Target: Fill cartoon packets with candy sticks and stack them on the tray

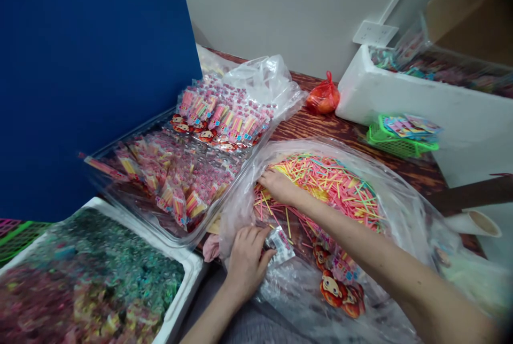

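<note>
My left hand (249, 261) pinches a small clear packet (281, 245) with pink and white print between thumb and fingers. It is at the near left edge of a large clear plastic bag (404, 200), which lies spread open. Inside the bag is a heap of thin coloured sticks (340, 181), mostly pink, yellow and green. My right hand (276, 185) reaches across to the left side of this heap, fingers curled down among the sticks; its fingertips are hidden. Below my right forearm lie several packets with a red-haired cartoon head (332, 288).
To the left, a clear tray (188, 240) holds many filled stick packets (216, 114). A white foam box (182, 280) of wrapped pieces stands nearer. Behind are a red bag (324, 95), a green basket (401, 143) and another foam box (401, 93). A blue panel (92, 66) rises at left.
</note>
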`<state>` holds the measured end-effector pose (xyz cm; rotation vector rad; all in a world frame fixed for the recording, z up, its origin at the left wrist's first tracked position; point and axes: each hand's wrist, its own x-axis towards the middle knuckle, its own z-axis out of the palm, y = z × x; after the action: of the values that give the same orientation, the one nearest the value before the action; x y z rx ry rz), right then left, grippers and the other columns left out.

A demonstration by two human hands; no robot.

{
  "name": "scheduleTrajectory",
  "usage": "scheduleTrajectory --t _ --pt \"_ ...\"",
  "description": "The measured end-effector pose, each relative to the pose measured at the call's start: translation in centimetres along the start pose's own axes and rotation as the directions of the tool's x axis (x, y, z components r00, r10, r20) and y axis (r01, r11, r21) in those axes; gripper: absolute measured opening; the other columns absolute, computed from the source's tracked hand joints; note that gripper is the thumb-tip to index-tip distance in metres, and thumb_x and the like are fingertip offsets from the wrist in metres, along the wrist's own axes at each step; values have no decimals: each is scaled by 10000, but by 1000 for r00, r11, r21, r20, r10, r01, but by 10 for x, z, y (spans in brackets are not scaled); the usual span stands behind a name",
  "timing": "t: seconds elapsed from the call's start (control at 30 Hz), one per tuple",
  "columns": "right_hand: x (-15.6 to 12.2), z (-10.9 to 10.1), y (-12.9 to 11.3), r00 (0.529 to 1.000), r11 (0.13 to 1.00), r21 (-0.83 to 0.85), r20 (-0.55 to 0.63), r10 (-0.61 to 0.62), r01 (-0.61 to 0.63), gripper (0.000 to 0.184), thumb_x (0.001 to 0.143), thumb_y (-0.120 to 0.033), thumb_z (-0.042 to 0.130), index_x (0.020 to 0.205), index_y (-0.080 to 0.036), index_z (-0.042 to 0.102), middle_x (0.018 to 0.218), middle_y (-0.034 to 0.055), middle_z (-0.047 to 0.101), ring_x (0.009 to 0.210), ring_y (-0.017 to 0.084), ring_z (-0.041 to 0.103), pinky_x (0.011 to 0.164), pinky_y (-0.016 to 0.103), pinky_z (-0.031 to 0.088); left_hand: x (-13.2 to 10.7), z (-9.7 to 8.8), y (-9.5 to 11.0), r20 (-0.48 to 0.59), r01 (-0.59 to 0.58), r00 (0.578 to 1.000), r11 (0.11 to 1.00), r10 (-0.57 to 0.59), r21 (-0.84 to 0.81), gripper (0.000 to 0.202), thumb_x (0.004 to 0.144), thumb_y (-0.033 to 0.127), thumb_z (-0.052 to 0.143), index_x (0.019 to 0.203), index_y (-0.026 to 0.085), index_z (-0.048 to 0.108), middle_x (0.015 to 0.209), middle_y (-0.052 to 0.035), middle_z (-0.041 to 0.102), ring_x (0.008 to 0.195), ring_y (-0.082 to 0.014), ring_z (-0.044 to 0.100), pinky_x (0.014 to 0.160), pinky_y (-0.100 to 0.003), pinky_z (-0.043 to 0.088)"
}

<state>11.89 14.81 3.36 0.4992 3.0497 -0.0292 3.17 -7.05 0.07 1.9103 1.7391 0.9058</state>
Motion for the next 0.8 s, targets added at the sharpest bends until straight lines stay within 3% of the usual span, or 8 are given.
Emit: scheduleTrajectory --t 0.1,0.37,0.53,0.6,0.7,0.8 --pt "1 -1 -5 1000 999 -51 8 -4 5 246 929 -135 454 1106 -99 621 1118 162 645 1075 259 565 976 416 355 0 0 0 3 3 1000 1000 -3 -3 418 880 298 627 1274 190 538 1091 -94 641 1033 -272 543 908 -438 423" --pt "5 14 -5 990 987 -138 -101 -102 88 254 977 -163 379 1102 -102 591 1130 163 642 1054 271 554 959 450 376 1 0 0 7 -9 1000 1000 9 10 431 875 293 638 1275 174 533 1087 -89 639 1030 -261 538 921 -432 414" --pt "-11 13 2 961 985 -122 -232 -148 122 223 977 -189 409 999 -145 627 1004 120 679 1024 236 584 1023 431 380 0 0 0 5 3 1000 1000 -3 7 421 878 296 634 1272 185 536 1093 -87 637 1033 -261 535 916 -427 416" --pt "-22 10 2 936 988 -92 -319 -149 126 224 977 -193 415 989 -165 638 1061 124 688 1111 237 571 1058 449 366 0 0 0 8 9 1000 1000 -9 1 419 879 302 635 1270 187 537 1100 -84 637 1038 -260 533 923 -428 413" --pt "-37 2 -1 889 993 19 -447 -98 118 228 969 -167 424 1039 -186 640 1240 114 656 1288 238 479 1097 468 341 0 0 0 14 13 1000 1000 -13 -6 425 877 305 639 1272 187 534 1106 -81 636 1054 -261 526 936 -428 405" --pt "-41 -8 -6 819 963 268 -561 124 37 253 965 -142 402 1044 -207 633 1298 86 635 1351 236 419 1092 479 342 0 0 -1 12 11 1000 1000 -11 -2 424 879 300 636 1273 182 533 1100 -85 636 1053 -264 526 937 -431 401"
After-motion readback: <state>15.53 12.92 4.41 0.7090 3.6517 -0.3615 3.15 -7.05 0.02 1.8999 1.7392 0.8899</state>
